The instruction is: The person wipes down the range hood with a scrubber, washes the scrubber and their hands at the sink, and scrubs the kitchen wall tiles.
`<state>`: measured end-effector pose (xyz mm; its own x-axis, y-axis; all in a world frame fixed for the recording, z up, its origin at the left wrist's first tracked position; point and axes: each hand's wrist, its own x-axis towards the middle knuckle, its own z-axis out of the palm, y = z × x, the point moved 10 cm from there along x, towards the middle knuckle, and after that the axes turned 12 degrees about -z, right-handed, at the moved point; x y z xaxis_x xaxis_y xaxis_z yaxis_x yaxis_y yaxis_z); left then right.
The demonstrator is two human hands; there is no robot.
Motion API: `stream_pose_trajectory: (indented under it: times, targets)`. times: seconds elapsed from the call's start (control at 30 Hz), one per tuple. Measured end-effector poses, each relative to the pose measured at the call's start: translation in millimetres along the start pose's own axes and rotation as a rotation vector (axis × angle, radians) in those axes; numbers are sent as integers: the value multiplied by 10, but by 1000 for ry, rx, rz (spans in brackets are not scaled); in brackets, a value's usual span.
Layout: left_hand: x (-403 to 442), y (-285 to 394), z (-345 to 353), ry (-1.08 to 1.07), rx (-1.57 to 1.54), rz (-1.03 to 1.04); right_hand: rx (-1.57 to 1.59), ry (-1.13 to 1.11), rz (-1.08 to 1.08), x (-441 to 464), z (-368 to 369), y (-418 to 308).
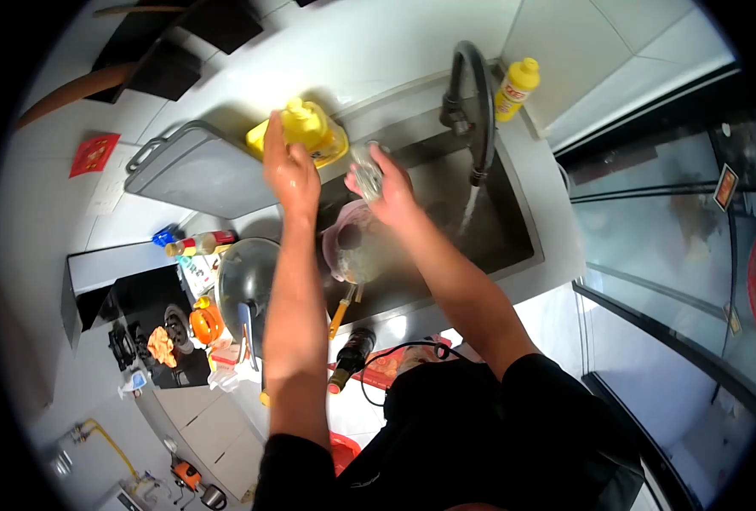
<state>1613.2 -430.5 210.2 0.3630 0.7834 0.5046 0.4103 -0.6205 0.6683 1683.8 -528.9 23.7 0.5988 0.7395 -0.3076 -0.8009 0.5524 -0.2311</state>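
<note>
Over the sink's left side, my left hand (291, 180) is raised, wet, its fingers pointing up in front of the yellow pump bottle (314, 129). Nothing shows in it; whether it touches the bottle I cannot tell. My right hand (395, 196) is closed around a silvery scrubber (367, 175) above the sink (527, 226). Below the hands, a pinkish bowl (337, 243) sits tilted in the basin. Water runs from the dark curved faucet (485, 111) into the basin's right part.
Behind the left arm stand a grey cutting board (199, 175) and a large wok lid (240, 277). A yellow bottle (517, 89) is beside the faucet. An orange-handled utensil (340, 315) lies on the sink's front edge, near a dark bottle (354, 356). A stove (144, 298) is at left.
</note>
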Motion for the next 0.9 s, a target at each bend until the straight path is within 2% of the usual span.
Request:
stream_pose_trajectory:
  times: [0.07, 0.13, 0.17, 0.23, 0.27, 0.33, 0.37, 0.47, 0.5, 0.53, 0.6, 0.67, 0.7, 0.73, 0.77, 0.8, 0.87, 0.9]
  targets:
    - [-493, -168, 18, 111, -110, -291, -80, 165, -6, -313, -591, -162]
    - [-1438, -925, 769, -5, -471, -733, -182, 233, -86, -720, -968, -467]
    - [-2296, -958, 1403, -252, -717, -1474, -189, 243, -85, -818, -1134, -536]
    - [-3217, -749, 2188, -712, -1145, -1649, -919, 73, -209, -991, -1362, -809]
    - [-3354, -671, 2304, -707, -1147, -1669, -927, 84, -195, -1119, -1492, -830]
    - [-3478, -421, 2534, -736, -1277, -1703, -1541, -129, -501, -1318, -1402, -1033]
    - [-3523, -280, 2552, -829, -1335, -1631, -1665, -205, -428, -1228, -1743, -946]
    - [-3939, -208, 2779, -866, -1211, -1621, -1632, -165, -338, -775, -2014, -1410]
    - [-4030, -187, 2771, -715, -1187, -1684, -1635, -168, -321, -660, -2183, -1427]
    - [-4119, -296, 2809, -705, -1183, -1706, -1660, -190, -157, -611, -2411, -1295]
    - [-4120, -637, 3027, -708, -1136, -1833, -1698, -227, -7, -541, -2646, -1190]
    - [-4011, -472, 2815, -621, -1098, -2004, -1849, -140, -220, -883, -2379, -1093]
    - [-4207, -808, 3111, -669, -1117, -1830, -1883, -126, -266, -877, -2379, -1147]
    - [-4132, -683, 3123, -622, -1274, -1720, -1917, -110, -313, -871, -2383, -1202]
    - [-4047, -537, 3110, -577, -1438, -1608, -1684, -82, -60, -517, -2709, -1263]
    - [-3866, -399, 3118, -563, -1447, -1599, -1551, -119, -17, -397, -2691, -1241]
    - [-3785, -384, 3004, -559, -1210, -1637, -1284, -166, 83, -166, -2607, -1208]
    - [-3790, -686, 3101, -503, -1253, -1548, -1422, -227, -79, -305, -2644, -1067]
